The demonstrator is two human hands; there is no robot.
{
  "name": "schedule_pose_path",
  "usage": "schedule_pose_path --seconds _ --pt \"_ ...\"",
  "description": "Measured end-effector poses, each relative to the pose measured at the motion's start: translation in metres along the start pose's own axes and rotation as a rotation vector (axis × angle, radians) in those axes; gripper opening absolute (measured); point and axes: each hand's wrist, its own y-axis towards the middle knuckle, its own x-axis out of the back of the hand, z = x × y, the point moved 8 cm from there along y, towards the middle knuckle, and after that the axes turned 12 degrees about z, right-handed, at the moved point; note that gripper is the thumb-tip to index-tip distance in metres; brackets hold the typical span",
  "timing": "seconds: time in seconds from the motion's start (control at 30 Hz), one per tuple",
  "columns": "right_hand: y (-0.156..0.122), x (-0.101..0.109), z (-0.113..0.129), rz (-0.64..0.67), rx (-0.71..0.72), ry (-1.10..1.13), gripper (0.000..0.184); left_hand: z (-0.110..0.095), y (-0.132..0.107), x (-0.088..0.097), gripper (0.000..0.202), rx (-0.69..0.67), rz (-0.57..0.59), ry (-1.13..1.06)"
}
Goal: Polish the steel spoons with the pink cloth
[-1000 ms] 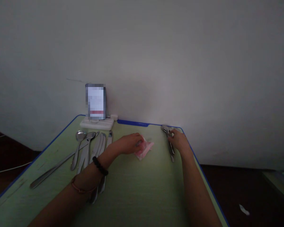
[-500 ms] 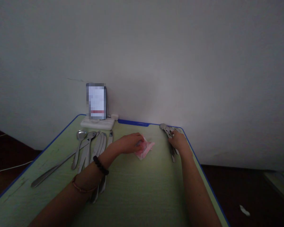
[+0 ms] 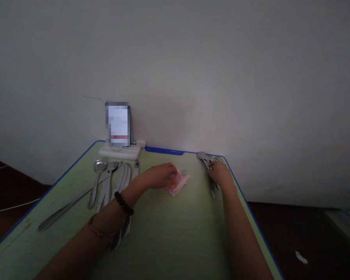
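Note:
My left hand (image 3: 159, 175) rests in the middle of the green table (image 3: 169, 233), its fingers curled over a crumpled pink cloth (image 3: 179, 183). A dark bead bracelet and a thin red cord circle that wrist. My right hand (image 3: 220, 174) lies at the far right corner, with its fingers closed on a bundle of metal cutlery (image 3: 209, 166) whose ends stick out past the hand on both sides.
A row of spoons and knives (image 3: 111, 182) lies on the left half of the table, and a long utensil (image 3: 65, 208) lies slanted nearer the left edge. A white stand with a blurred screen (image 3: 118, 124) stands by the wall. Dark floor lies to the right.
My right hand has shifted slightly over the cutlery bundle at the far right corner. The left hand stays on the pink cloth.

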Motion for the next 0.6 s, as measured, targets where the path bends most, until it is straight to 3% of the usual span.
schedule_pose_path --seconds 0.33,0.6 --pt "-0.0039 0.0017 -0.0041 0.038 -0.078 0.048 0.031 0.0002 -0.0003 -0.0009 0.026 0.041 0.042 0.039" --pt "-0.0015 0.0054 -0.0029 0.057 0.036 0.079 0.021 0.0029 0.0002 -0.0016 0.024 0.003 0.012 0.014"
